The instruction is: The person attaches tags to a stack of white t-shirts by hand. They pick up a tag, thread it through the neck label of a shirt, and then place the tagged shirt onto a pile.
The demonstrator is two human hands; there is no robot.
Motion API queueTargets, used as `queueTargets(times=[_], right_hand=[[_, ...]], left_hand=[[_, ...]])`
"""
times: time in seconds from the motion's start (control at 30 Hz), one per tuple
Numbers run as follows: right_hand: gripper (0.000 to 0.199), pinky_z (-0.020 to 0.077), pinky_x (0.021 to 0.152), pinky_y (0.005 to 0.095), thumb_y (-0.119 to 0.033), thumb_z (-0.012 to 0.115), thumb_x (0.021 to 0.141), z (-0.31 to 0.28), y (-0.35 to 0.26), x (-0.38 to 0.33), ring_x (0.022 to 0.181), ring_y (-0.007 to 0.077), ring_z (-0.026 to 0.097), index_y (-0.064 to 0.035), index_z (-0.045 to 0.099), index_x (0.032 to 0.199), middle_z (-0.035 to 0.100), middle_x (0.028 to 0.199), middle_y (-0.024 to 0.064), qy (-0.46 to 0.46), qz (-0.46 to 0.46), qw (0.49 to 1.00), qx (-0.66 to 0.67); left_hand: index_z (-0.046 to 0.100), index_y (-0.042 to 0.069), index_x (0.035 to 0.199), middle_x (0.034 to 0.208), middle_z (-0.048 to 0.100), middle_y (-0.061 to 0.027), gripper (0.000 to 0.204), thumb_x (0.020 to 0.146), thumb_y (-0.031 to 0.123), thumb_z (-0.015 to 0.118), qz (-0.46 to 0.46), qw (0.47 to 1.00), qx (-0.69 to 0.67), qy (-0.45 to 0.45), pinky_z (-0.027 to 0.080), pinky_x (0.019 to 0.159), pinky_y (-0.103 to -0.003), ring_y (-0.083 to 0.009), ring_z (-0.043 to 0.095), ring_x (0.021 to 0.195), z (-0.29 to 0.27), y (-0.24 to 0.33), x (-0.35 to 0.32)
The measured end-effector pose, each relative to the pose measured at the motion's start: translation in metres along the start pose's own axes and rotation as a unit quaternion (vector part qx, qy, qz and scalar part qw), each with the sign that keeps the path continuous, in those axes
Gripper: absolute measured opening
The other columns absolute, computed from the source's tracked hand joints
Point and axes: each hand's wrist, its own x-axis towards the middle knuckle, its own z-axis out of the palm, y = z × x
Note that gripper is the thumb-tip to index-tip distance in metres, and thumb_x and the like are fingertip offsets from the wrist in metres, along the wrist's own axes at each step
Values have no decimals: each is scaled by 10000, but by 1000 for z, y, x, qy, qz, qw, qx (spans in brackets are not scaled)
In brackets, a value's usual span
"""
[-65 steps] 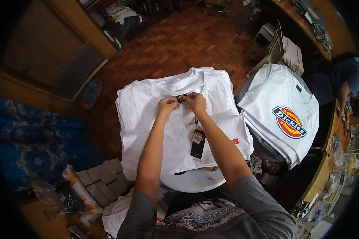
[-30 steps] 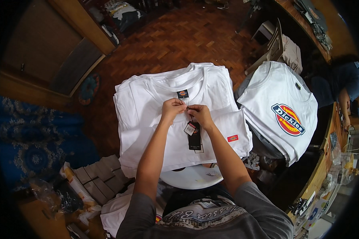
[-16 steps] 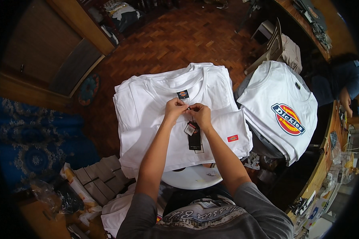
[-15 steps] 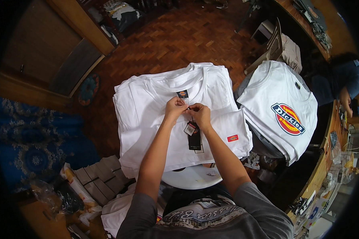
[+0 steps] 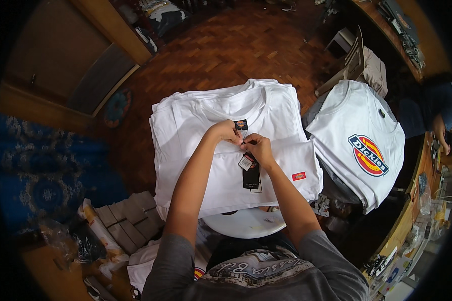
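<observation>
A white T-shirt lies spread on a stack of white shirts in front of me, its lower part folded up and a small red patch at the right. Just below its dark neck label, my left hand and my right hand meet fingertip to fingertip. Both pinch the thin dark string of the hang tags. Below my right hand a black hang tag and a smaller tag with a white sticker rest on the shirt. The exact finger grip is partly hidden.
A white plastic stool shows under the stack's near edge. To the right sits another shirt pile, topped by a white shirt with a large logo. Grey bundles stand at the lower left. Another person's arm is at the far right.
The whole view has shifted slightly, so the shirts sit a little further right in it. My hands stay together at the tag string; the left hand is now more bent over it.
</observation>
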Motion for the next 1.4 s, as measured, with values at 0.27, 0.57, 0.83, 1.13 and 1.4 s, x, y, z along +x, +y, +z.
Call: queueTargets(times=[0.27, 0.57, 0.83, 1.13, 1.4], right_hand=[[83, 396, 526, 187, 58, 566, 620, -9, 6, 10, 572, 69, 483, 18, 556, 692, 546, 644, 22, -8, -31, 999, -36], [155, 432, 609, 306, -40, 503, 673, -78, -29, 70, 660, 233, 571, -16, 603, 789, 587, 730, 146, 71, -196, 924, -321], [220, 423, 672, 375, -103, 548, 660, -155, -21, 136, 783, 316, 541, -50, 550, 874, 566, 815, 173, 173, -71, 900, -394], [213, 436, 640, 311, -38, 579, 623, -159, -50, 122, 703, 265, 564, -53, 578, 835, 579, 787, 148, 270, -104, 858, -424], [91, 409, 603, 227, 96, 532, 619, -224, -86, -63, 649, 139, 535, 17, 550, 661, 558, 661, 76, 108, -168, 928, -314]], left_hand=[[492, -51, 614, 621, 558, -141, 189, 540, -101, 659, -58, 996, 59, -14, 516, 556, -283, -197, 580, 581, 5, 15, 15], [545, 6, 634, 650, 585, -119, 236, 553, 156, 708, -6, 944, 210, 256, 463, 518, -331, -214, 579, 566, -22, 8, -23], [556, 76, 861, 902, 510, -108, 213, 660, 7, 549, 11, 751, 290, 593, 418, 684, -359, -302, 502, 833, -122, -65, -120], [505, 23, 687, 656, 530, -106, 93, 631, -20, 564, 163, 702, 245, 649, 425, 557, -290, -234, 530, 589, -111, -66, -128], [580, -21, 671, 716, 555, -68, 82, 599, -58, 574, 141, 816, 87, 554, 400, 691, -232, -131, 501, 749, -10, -108, -276]])
